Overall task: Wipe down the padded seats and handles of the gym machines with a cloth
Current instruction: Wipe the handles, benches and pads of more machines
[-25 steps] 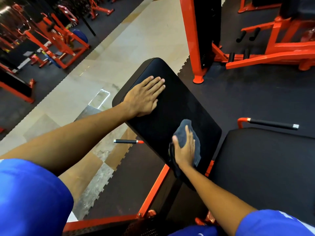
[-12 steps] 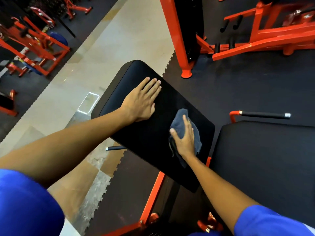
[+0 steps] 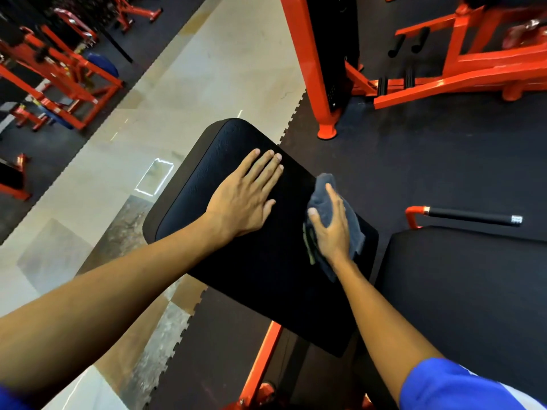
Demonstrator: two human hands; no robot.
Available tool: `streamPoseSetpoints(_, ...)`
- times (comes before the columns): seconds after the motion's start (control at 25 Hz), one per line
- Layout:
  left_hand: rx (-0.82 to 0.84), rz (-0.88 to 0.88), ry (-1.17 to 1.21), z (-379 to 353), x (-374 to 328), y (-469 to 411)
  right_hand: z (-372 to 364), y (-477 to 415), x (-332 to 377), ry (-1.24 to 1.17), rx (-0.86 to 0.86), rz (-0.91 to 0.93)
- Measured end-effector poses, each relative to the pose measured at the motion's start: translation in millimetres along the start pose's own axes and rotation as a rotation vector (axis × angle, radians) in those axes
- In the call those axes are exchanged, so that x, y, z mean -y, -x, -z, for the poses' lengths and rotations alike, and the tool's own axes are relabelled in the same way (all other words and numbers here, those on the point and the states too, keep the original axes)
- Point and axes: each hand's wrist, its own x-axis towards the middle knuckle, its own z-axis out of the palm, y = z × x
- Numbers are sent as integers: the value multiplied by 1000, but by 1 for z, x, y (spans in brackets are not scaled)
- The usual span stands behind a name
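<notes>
A black padded seat (image 3: 207, 184) of an orange-framed machine fills the middle of the head view. My left hand (image 3: 245, 199) lies flat on its upper half, fingers straight and spread. My right hand (image 3: 333, 232) presses a grey-blue cloth (image 3: 324, 192) onto the pad's right edge, fingers stretched over the cloth. A second black pad (image 3: 473, 291) lies to the right. Above it juts a black-gripped handle (image 3: 470, 216) with an orange bend and a silver cap.
An orange upright post (image 3: 310, 69) stands on the black rubber floor just beyond the pad. More orange machine frames (image 3: 461, 72) lie at the upper right and at the far left (image 3: 62, 84). A pale tiled walkway (image 3: 207, 78) runs diagonally to the left.
My right hand has slid the cloth up along the pad's right side, away from me. My left hand has stayed flat on the pad. The camera has shifted forward.
</notes>
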Motion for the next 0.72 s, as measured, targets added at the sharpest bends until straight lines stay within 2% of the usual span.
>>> streamPoseSetpoints(0.08,4,3,-9,-1,-1,0,9,-16,-7,-21,-59,-203)
streamPoseSetpoints(0.12,3,8,-9,-1,-1,-1,7,-24,0,-12,-55,-223)
streamPoseSetpoints(0.2,-1,17,-14,-1,-3,-1,0,-38,33,1,-7,-111)
streamPoseSetpoints(0.28,-5,26,-10,0,-3,-2,-9,-52,65,-24,57,77)
streamPoseSetpoints(0.36,-1,27,-13,0,-4,-4,-9,-62,64,-26,103,205)
streamPoseSetpoints(0.4,2,26,-23,0,-4,-4,-5,-68,52,9,121,197)
streamPoseSetpoints(0.52,12,26,-8,0,-5,-4,22,-76,-2,122,107,-104)
streamPoseSetpoints(0.6,12,32,-25,-2,-5,-4,27,-74,-11,94,74,-267)
streamPoseSetpoints(0.64,11,41,-18,-1,-5,-5,23,-73,-3,58,29,-305)
streamPoseSetpoints(0.72,10,49,-10,0,-7,-5,4,-60,22,-3,-94,-253)
